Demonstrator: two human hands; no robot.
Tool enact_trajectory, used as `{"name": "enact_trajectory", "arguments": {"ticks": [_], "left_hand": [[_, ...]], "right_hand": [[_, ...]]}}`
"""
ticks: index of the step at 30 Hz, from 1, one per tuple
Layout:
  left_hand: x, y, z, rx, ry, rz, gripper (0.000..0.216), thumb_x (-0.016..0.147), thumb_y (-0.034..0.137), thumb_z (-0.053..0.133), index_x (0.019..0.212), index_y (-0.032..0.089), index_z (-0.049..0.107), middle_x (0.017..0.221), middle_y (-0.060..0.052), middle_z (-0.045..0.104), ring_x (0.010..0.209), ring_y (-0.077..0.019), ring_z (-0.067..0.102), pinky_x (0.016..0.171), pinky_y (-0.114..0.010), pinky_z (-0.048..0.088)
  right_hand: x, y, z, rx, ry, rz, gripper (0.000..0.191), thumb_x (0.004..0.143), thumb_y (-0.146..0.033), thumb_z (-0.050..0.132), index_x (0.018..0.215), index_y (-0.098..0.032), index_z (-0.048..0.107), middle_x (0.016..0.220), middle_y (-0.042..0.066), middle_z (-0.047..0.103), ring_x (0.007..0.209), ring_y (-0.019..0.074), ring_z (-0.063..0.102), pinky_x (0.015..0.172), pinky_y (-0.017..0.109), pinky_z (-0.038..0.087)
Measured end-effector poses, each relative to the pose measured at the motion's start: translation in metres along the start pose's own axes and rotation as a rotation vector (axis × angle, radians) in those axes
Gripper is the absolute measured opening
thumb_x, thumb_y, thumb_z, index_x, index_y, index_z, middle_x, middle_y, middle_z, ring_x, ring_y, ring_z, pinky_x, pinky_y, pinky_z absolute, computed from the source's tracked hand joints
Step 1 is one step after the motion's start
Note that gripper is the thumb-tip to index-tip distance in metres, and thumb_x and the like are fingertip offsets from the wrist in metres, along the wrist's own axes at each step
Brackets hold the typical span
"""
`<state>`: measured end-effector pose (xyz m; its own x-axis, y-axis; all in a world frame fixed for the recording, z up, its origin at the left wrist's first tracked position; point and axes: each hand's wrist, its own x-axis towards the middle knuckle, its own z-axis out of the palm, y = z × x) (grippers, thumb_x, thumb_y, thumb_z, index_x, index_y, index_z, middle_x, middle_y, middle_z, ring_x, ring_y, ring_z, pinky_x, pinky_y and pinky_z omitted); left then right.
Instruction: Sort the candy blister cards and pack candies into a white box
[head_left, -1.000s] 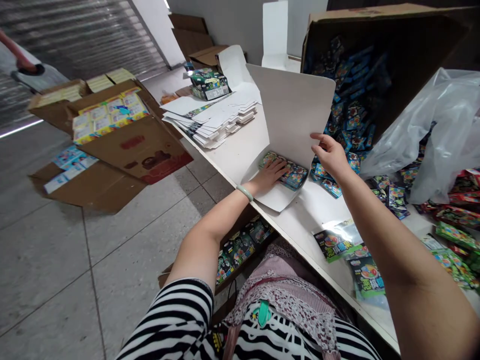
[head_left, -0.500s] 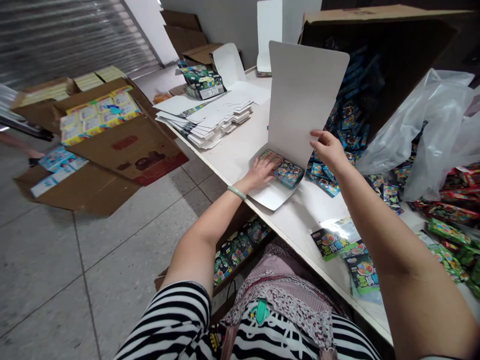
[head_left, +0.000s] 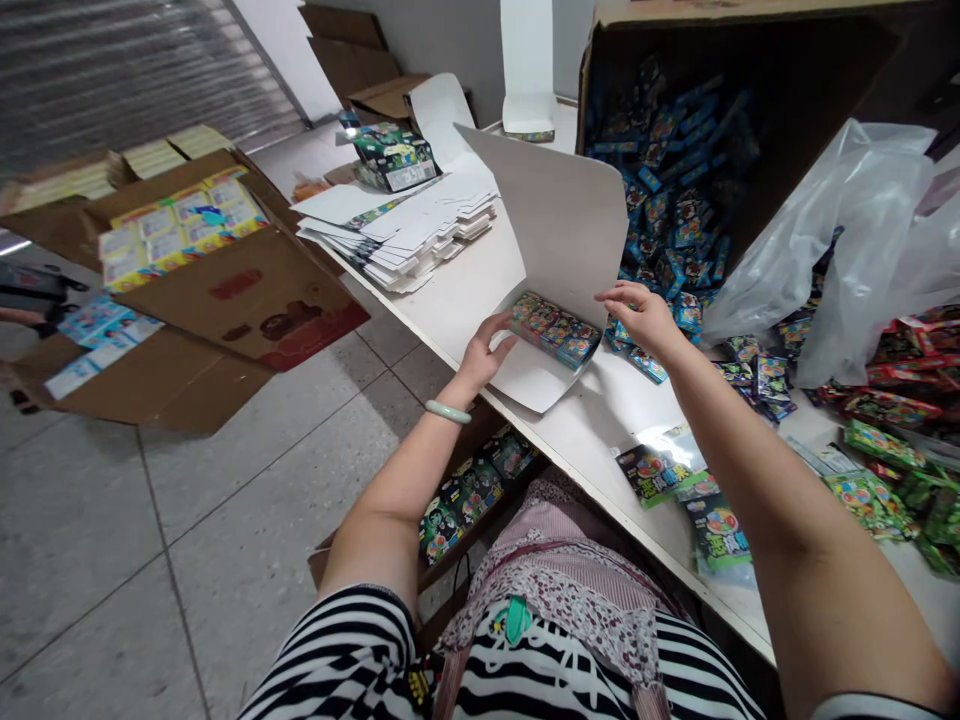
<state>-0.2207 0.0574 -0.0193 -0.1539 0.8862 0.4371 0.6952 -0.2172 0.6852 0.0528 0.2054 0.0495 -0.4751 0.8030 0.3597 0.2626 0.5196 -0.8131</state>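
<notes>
Fingertips of the left hand (head_left: 484, 352) curl against the near-left end of the stack of small packets (head_left: 556, 331), thumb apart from the rest, so the hand seems to brace the stack rather than pinch it. The right hand (head_left: 637, 315) has thumb and forefingers closed on the lower edge of the raised white card flap (head_left: 559, 225), just right of the stack, holding the flap tilted up and over it. The stack lies on the flat part of the same white card blank (head_left: 536, 378), which keeps the packets squared between the left hand and the fold

Outward from the stack: the blank's near corner reaches close to the edge of the white table (head_left: 600, 430), so there is little room toward the person. Left of the stack the tabletop is bare up to a pile of flat white blanks (head_left: 409, 235), giving the left hand free room. Right of the stack loose packets (head_left: 750, 365) crowd the surface, with a clear plastic bag (head_left: 840, 240) beyond and a tipped cardboard carton (head_left: 675, 130) full of packets behind the flap. Printed pouches (head_left: 664, 478) lie near the table edge, well right of the stack
</notes>
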Motion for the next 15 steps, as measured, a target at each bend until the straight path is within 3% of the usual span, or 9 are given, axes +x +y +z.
{"name": "enact_trajectory", "arguments": {"ticks": [3,6,8,11,15], "left_hand": [[-0.008,-0.002,0.004,0.014,0.022,-0.033,0.051,0.098,0.056,0.048,0.132,0.019,0.053,0.131,-0.014,0.062,0.116,-0.0213,0.065,0.103,-0.038,0.052],[-0.009,-0.010,0.000,0.106,0.175,-0.090,0.039,0.098,0.047,0.051,0.123,0.019,0.058,0.127,-0.012,0.063,0.120,-0.0221,0.060,0.107,-0.039,0.049],[-0.006,-0.021,-0.007,0.190,0.243,-0.205,0.033,0.095,0.037,0.055,0.122,0.019,0.059,0.126,-0.012,0.063,0.121,-0.0237,0.058,0.109,-0.041,0.047],[-0.002,-0.037,-0.018,0.276,0.154,-0.390,0.033,0.088,0.023,0.058,0.120,0.017,0.061,0.119,-0.014,0.065,0.112,-0.0263,0.061,0.104,-0.043,0.048],[-0.007,-0.049,-0.023,0.292,0.064,-0.461,0.028,0.083,0.013,0.051,0.106,0.015,0.067,0.100,-0.011,0.070,0.097,-0.0257,0.065,0.094,-0.040,0.051]], "right_hand": [[-0.010,0.002,0.001,-0.004,-0.065,0.012,0.028,0.081,-0.029,0.065,0.106,-0.023,0.077,0.122,0.010,0.071,0.126,0.0279,0.059,0.112,0.051,0.043],[-0.016,0.006,0.004,0.021,-0.087,0.018,0.038,0.081,-0.029,0.065,0.117,-0.023,0.073,0.126,0.009,0.070,0.122,0.0268,0.061,0.108,0.050,0.047],[-0.016,0.010,0.008,0.022,-0.057,0.033,0.038,0.080,-0.030,0.065,0.117,-0.024,0.073,0.124,0.009,0.071,0.116,0.0261,0.063,0.105,0.049,0.049],[-0.012,0.015,0.014,0.025,0.012,0.078,0.044,0.079,-0.033,0.064,0.121,-0.022,0.071,0.125,0.010,0.070,0.103,0.0247,0.066,0.097,0.047,0.054],[-0.002,0.022,0.018,0.057,0.071,0.092,0.051,0.079,-0.033,0.061,0.128,-0.019,0.066,0.130,0.012,0.068,0.098,0.0238,0.066,0.096,0.047,0.054]]}}
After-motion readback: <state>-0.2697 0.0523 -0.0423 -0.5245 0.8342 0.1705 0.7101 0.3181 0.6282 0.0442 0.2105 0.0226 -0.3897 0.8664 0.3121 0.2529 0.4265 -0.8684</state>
